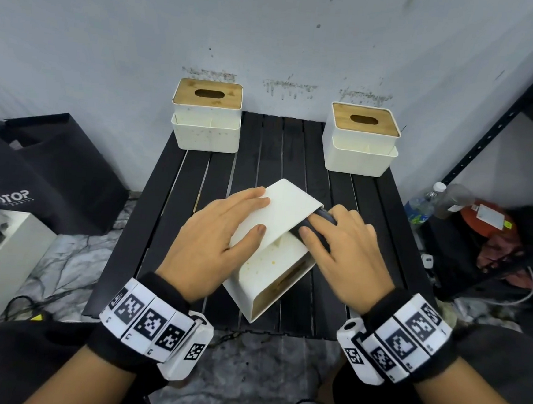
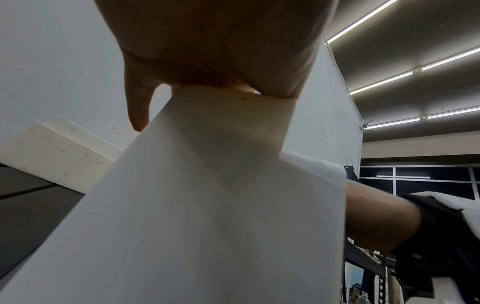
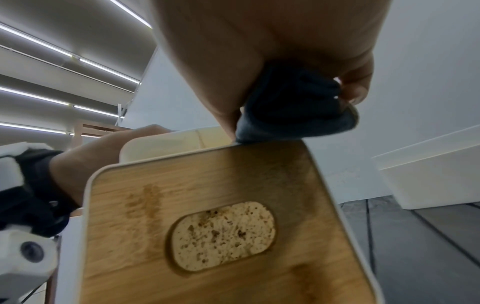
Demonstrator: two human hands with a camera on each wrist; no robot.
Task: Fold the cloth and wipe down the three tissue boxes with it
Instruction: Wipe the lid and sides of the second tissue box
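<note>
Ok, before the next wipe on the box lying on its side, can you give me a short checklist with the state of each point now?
1. Left hand steadies the tipped tissue box: ok.
2. Right hand holds the dark cloth: ok.
3. Cloth touches the box: ok, at the upper edge beside the wooden lid.
4. Cloth folded neatly: cannot tell, it looks bunched.
5. Box clean: not ok, brown specks remain on the white side and stains on the lid.
6. Other two boxes upright at the back of the table: ok.
</note>
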